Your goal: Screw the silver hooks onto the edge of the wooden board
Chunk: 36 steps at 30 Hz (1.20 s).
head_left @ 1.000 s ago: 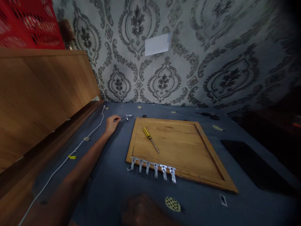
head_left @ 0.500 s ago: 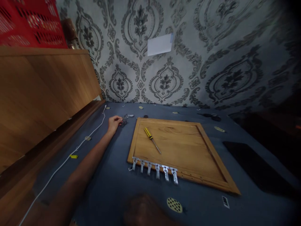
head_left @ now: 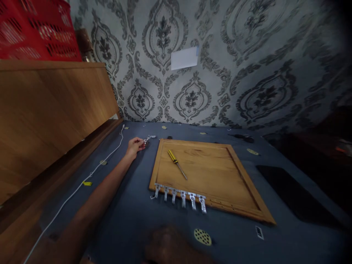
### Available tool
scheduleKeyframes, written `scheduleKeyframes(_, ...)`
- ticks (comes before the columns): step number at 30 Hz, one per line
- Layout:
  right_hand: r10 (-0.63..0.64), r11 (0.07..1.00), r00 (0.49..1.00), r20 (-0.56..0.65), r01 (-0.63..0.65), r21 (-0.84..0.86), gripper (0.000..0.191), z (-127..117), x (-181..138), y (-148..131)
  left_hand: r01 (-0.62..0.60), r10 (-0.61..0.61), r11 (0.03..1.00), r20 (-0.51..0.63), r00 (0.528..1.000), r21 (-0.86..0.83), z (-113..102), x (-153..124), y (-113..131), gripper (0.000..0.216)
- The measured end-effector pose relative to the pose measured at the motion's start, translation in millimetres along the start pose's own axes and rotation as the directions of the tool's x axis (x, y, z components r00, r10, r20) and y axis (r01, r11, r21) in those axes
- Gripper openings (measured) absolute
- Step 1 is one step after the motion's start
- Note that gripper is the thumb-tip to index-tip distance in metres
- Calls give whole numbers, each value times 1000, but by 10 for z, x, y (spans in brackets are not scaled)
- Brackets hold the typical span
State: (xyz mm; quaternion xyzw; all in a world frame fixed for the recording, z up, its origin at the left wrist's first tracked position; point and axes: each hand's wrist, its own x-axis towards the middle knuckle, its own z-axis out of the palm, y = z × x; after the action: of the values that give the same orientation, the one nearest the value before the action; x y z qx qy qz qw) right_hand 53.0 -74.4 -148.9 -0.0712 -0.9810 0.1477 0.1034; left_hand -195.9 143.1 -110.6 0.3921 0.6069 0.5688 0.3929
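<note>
My left hand [head_left: 134, 146] reaches to the far left of the wooden panel, its fingers pinched at the near end of a small metal hinge [head_left: 150, 138]. My right hand [head_left: 167, 244] is dark and smeared at the bottom edge, and its fingers cannot be made out. A framed wooden panel [head_left: 203, 165] lies flat to the right of my left hand. Several silvery hinges [head_left: 183, 198] sit in a row along its near edge, their arms sticking out past it. On the panel rests a screwdriver [head_left: 176, 162] with a yellow and black handle.
A white cable [head_left: 95, 170] runs along the left, past a small yellow item [head_left: 87, 183]. Farther left stands a wooden cabinet [head_left: 55, 110] with a red basket [head_left: 41, 33] on top. A black flat object [head_left: 291, 189] lies right of the panel. Patterned wallpaper [head_left: 189, 99] closes the back.
The hinge at my left fingers shows more plainly now, and the hand has shifted slightly. My right hand stays low and blurred. The view has turned a little.
</note>
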Motion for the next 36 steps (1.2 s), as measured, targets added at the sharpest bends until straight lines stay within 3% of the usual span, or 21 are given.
scheduleKeyframes(6, 25, 999, 999, -40, -23, 41, 28, -151, -33, -62, 2, -1, 1000, 37, 999, -27, 14, -236, 274, 32)
scheduleKeyframes(10, 102, 985, 980, -170, -76, 152, 20, -309, -87, -152, -25, 34, 998, 139, 990, -61, 0, -631, 463, 17)
scheduleKeyframes(12, 139, 981, 950, -279, -93, 173, 20, -391, -112, -185, -23, 41, 997, 225, 974, -79, 4, -895, 559, 23)
scheduleKeyframes(15, 245, 966, 820, -517, -160, 203, 18, -550, -173, -215, 3, 30, 996, 378, 925, -87, 14, -1323, 690, 33)
scheduleKeyframes(16, 291, 955, 753, -590, -196, 221, 19, -610, -203, -226, 21, 17, 996, 431, 902, -83, 18, -1463, 723, 35)
scheduleKeyframes(18, 371, 928, 664, -649, -251, 274, 25, -720, -278, -264, 70, -25, 995, 528, 849, -65, 30, -1732, 763, 36)
scheduleKeyframes(20, 481, 877, 595, -644, -340, 341, 31, -786, -358, -335, 135, -86, 991, 643, 761, -27, 57, -1977, 762, 34)
scheduleKeyframes(23, 532, 845, 543, -650, -388, 368, 25, -762, -454, -492, 277, -175, 961, 729, 662, -20, 121, -2279, 695, 34)
scheduleKeyframes(26, 619, 784, 453, -641, -406, 470, 8, -653, -512, -626, 383, -235, 923, 749, 619, -27, 167, -2467, 605, 33)
scheduleKeyframes(29, 706, 707, 324, -630, -366, 605, 16, -591, -534, -666, 373, -215, 927, 742, 635, -51, 163, -2547, 542, 30)
scheduleKeyframes(31, 721, 693, 328, -611, -337, 637, 25, -603, -529, -651, 325, -173, 943, 727, 665, -72, 144, -2566, 514, 29)
scheduleKeyframes(34, 704, 707, 431, -565, -347, 617, 19, -641, -492, -610, 291, -146, 953, 704, 695, -90, 121, -2575, 465, 31)
scheduleKeyframes(36, 687, 723, 466, -558, -357, 592, 16, -638, -451, -571, 323, -168, 940, 675, 718, -110, 116, -2568, 419, 35)
